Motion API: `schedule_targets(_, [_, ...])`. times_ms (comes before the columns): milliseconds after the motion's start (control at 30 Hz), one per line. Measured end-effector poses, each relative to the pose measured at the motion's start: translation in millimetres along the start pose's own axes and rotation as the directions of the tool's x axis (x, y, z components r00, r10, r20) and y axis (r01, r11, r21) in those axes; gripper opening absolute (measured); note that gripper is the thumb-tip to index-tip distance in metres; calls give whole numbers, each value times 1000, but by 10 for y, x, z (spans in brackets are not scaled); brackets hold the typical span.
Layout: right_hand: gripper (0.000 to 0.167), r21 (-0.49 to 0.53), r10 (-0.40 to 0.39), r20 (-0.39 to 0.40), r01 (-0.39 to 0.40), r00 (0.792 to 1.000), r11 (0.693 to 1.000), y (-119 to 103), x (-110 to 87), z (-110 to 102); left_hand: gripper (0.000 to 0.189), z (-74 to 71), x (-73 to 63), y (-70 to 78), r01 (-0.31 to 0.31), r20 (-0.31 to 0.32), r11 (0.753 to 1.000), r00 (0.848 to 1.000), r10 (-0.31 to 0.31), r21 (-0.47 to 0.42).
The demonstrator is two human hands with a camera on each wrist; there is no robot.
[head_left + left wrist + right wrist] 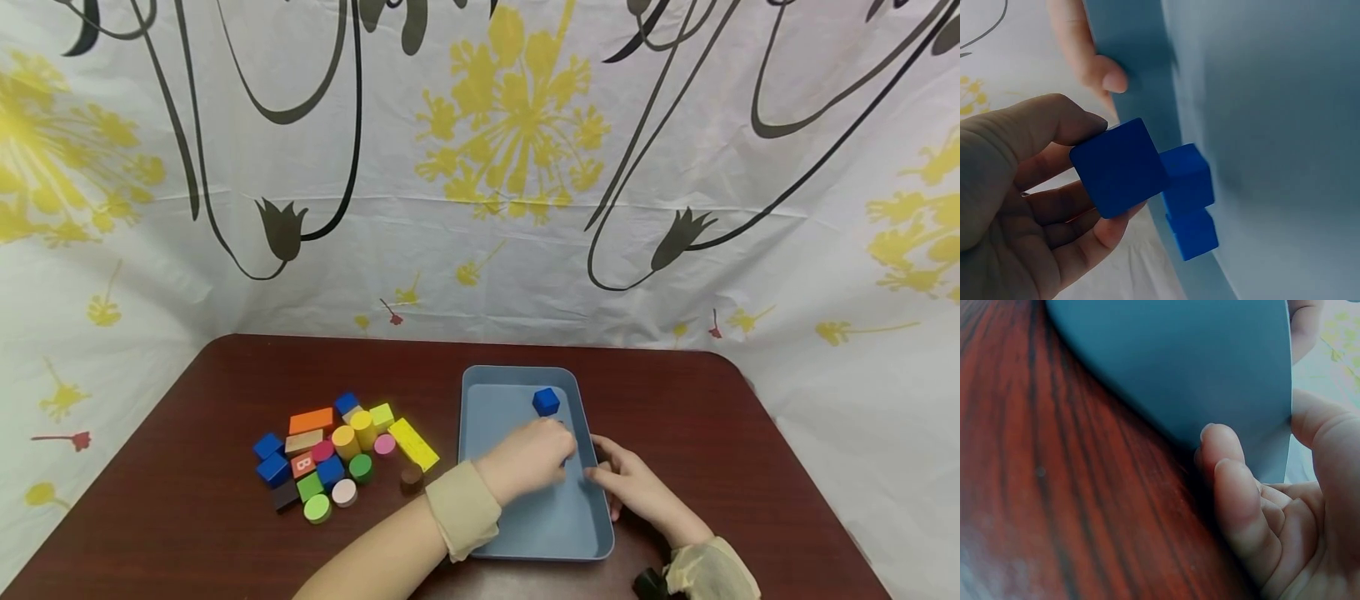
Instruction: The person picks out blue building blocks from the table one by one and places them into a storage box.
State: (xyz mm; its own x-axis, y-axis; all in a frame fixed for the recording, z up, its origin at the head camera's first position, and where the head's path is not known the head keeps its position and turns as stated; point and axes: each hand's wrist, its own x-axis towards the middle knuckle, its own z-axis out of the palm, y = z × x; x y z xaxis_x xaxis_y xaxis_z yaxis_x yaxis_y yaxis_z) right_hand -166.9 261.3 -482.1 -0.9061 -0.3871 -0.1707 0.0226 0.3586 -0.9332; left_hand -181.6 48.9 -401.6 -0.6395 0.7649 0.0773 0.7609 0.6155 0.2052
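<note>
My left hand [532, 462] is over the blue-grey tray [506, 533]. In the left wrist view its thumb and fingers pinch a blue cube [1119, 169], which the hand mostly hides in the head view. Just beyond it, two more blue cubes, a nearer one [1188, 181] and a farther one [1195, 235], sit in the tray by its side wall. From the head only one of these cubes [546, 402] shows well. My right hand [637, 483] grips the tray's right side, thumb at the rim and fingertips [1238, 494] against the outer wall.
Left of the tray, a cluster of coloured wooden blocks lies on the dark red-brown table [187, 500], among them an orange block [311, 421], a yellow block [414, 444] and a green cylinder [361, 468]. A brown cylinder [412, 478] stands near my left forearm. A patterned white cloth [420, 275] hangs behind.
</note>
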Motion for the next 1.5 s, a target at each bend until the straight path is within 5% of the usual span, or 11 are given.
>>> schedule_targets(767, [67, -13, -5, 3, 5, 1000, 1000, 27, 15, 9, 31, 247, 14, -49, 38, 22, 999, 999, -38, -28])
schedule_targets(1500, [69, 0, -21, 10, 21, 1000, 1000, 1, 2, 4, 28, 319, 28, -47, 8, -3, 997, 1000, -7, 72])
